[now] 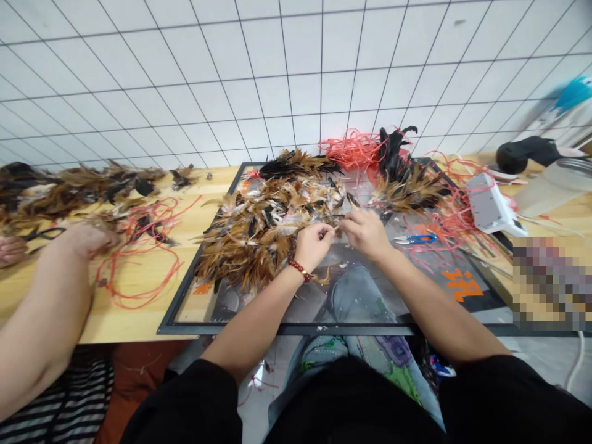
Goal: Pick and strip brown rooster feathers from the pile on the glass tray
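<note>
My left hand (314,246), with a red bead bracelet at the wrist, is closed in a pinch at the right edge of a pile of brown feathers (245,240). Close beside it, my right hand (365,231) pinches too, the fingertips of both hands nearly meeting. A small feather seems to lie between them, but it is too small to name surely. Behind the hands are a black-and-brown feather bundle (300,165) and another bundle (411,188). Blue thread snips (416,238) lie right of my right hand on the black-framed glass panel (287,329).
Red strings (354,151) are heaped by the tiled wall. A white device (493,203) and a translucent container (555,185) stand at the right. On the left, another person's arm (55,290) reaches over feathers and red string (139,296), near black scissors (49,234).
</note>
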{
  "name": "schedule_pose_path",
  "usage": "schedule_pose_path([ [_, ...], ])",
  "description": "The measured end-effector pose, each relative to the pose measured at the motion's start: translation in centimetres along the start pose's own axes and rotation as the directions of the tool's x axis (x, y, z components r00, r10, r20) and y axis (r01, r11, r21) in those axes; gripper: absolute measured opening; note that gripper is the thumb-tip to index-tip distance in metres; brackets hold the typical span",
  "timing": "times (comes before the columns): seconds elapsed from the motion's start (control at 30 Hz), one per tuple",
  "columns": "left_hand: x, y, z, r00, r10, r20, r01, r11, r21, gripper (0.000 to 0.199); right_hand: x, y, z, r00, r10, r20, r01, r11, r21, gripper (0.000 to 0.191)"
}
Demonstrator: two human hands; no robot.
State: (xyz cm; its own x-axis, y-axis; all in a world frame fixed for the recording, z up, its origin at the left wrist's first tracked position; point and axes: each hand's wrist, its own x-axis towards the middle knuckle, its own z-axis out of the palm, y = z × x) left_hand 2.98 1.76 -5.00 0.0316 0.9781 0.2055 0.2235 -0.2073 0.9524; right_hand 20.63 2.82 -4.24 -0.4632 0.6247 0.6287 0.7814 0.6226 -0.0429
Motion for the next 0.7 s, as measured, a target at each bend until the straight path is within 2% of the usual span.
schedule_pose_path([
  [0.07,0.1,0.1,0.0,1.0,-0.009,-0.018,0.01,1.0,0.02,0.006,-0.1,1.1,0.3,0.977,0.206,-0.054,-0.195,0.967,0.163,0.023],
  [0.1,0.2,0.1,-0.1,0.999,-0.022,-0.03,0.022,1.0,0.02,0.006,-0.1,1.6,0.5,0.936,0.345,-0.066,-0.315,0.907,0.278,0.02],
  [0.17,0.3,0.2,-0.1,0.997,-0.043,-0.065,0.042,0.999,-0.004,0.007,0.0,2.4,1.0,0.792,0.61,-0.016,-0.511,0.677,0.53,0.016],
  [0.2,0.4,0.2,-0.1,0.995,-0.044,-0.087,0.041,0.999,-0.028,0.006,0.1,2.5,1.2,0.717,0.696,0.043,-0.558,0.535,0.634,0.016],
  [0.23,0.4,0.2,-0.1,0.993,-0.039,-0.11,0.033,0.998,-0.057,0.004,0.3,2.4,1.3,0.669,0.735,0.111,-0.568,0.409,0.714,0.019],
  [0.27,0.4,0.3,-0.2,0.991,-0.033,-0.129,0.022,0.996,-0.087,0.003,0.5,2.2,1.4,0.654,0.737,0.173,-0.555,0.312,0.771,0.022],
  [0.33,0.4,0.5,-0.2,0.99,-0.038,-0.133,0.017,0.989,-0.15,0.007,0.8,1.2,1.4,0.697,0.674,0.246,-0.513,0.228,0.827,0.027],
  [0.4,0.3,0.9,-0.2,0.993,-0.081,-0.086,0.063,0.978,-0.197,0.012,1.0,0.1,1.2,0.758,0.596,0.265,-0.482,0.238,0.843,0.029],
  [0.47,0.2,1.3,-0.2,0.994,-0.109,-0.028,0.099,0.967,-0.234,0.017,1.0,-0.9,1.0,0.836,0.496,0.235,-0.424,0.311,0.851,0.026],
  [0.53,0.2,1.6,-0.3,0.988,-0.149,0.038,0.153,0.957,-0.245,0.016,1.0,-1.4,0.7,0.893,0.411,0.185,-0.363,0.411,0.836,0.022],
  [0.63,0.4,1.7,-0.5,0.968,-0.235,0.082,0.248,0.942,-0.225,0.006,0.9,-1.5,0.3,0.924,0.354,0.147,-0.328,0.532,0.78,0.019],
  [0.7,0.4,1.7,-0.6,0.962,-0.257,0.096,0.273,0.937,-0.217,0.004,0.9,-1.4,0.2,0.925,0.36,0.124,-0.322,0.566,0.759,0.018],
])
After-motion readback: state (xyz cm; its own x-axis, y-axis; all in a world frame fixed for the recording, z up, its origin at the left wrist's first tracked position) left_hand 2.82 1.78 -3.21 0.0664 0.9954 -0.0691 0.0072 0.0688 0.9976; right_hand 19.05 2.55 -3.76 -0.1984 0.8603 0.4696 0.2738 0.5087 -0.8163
